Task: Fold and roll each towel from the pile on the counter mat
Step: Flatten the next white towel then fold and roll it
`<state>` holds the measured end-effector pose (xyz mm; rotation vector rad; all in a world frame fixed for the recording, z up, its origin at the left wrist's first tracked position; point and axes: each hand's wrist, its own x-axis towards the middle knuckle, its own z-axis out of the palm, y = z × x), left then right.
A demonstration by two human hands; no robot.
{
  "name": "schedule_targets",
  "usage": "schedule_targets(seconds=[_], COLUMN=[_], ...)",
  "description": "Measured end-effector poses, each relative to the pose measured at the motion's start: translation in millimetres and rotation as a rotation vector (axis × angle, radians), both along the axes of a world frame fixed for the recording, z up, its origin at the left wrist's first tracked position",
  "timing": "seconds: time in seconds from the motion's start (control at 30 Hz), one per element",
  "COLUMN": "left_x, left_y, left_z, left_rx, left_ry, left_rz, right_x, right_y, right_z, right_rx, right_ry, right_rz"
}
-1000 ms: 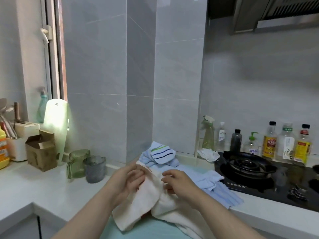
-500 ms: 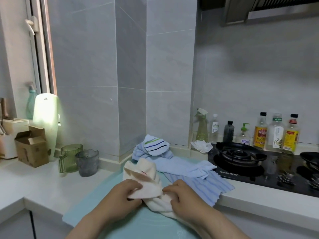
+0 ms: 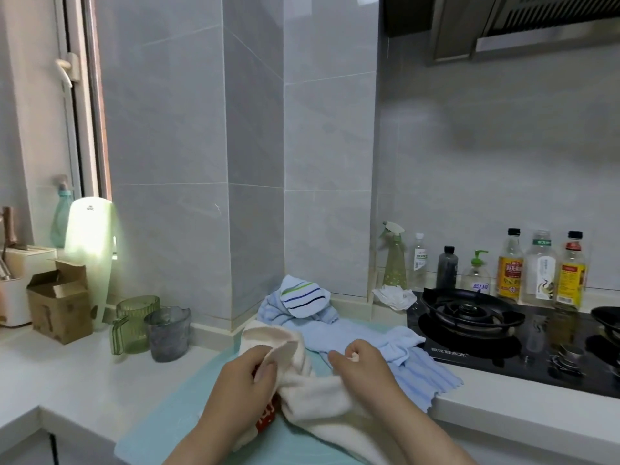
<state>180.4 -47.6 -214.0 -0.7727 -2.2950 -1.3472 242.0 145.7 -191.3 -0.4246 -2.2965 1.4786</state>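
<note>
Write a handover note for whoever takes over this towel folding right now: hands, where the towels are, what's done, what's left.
Left hand: pinches a raised edge of the cream towel, which lies crumpled on the counter mat.
Right hand: fingers curled on the same towel, further along.
Blue towels lie bunched behind it; a striped towel sits on top at the back.
Done: no finished roll in view.
Left: flatten, fold and roll the cream towel, then the others.
</note>
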Motion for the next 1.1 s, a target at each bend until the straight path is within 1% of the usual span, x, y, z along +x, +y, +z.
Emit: schedule_targets(seconds=[0.03, 0.07, 0.1, 0.2, 0.27, 0.3, 0.43, 0.53, 0.67, 0.83, 0.97, 1.1], left_x=[2, 3, 2, -2, -3, -1, 7, 10, 16, 18, 15, 13], left_y=[6, 12, 18, 30, 37, 39, 43, 40, 40, 41, 41, 41], left_z=[2, 2, 0, -10, -20, -24, -28, -28, -25, -24, -29, -35], left_rx=[0.044, 0.071, 0.094, 0.151, 0.145, 0.136, 0.186, 0.143, 0.072, 0.059, -0.012, -0.073], left_ry=[-0.058, -0.114, -0.167, -0.249, -0.233, -0.224, -0.187, -0.122, -0.05, -0.051, -0.026, -0.004], left_rz=[-0.042, -0.073, -0.096, -0.097, -0.077, -0.08, -0.097, -0.135, -0.156, -0.161, -0.149, -0.159], right_x=[-1, -1, -5, -13, -18, -20, -16, -11, -10, -8, -5, -1], right_y=[-7, -13, -16, -18, -17, -17, -21, -26, -30, -33, -32, -34], right_z=[1, -1, -6, -23, -32, -36, -44, -44, -43, -45, -45, -42], right_rx=[-0.271, -0.48, -0.59, -0.737, -0.719, -0.654, -0.582, -0.526, -0.525, -0.465, -0.502, -0.47], right_ry=[-0.016, -0.06, -0.061, 0.026, 0.101, 0.139, 0.307, 0.379, 0.366, 0.356, 0.364, 0.344], right_rz=[0.028, 0.073, 0.097, 0.072, 0.02, -0.004, -0.161, -0.175, -0.138, -0.078, -0.111, -0.121])
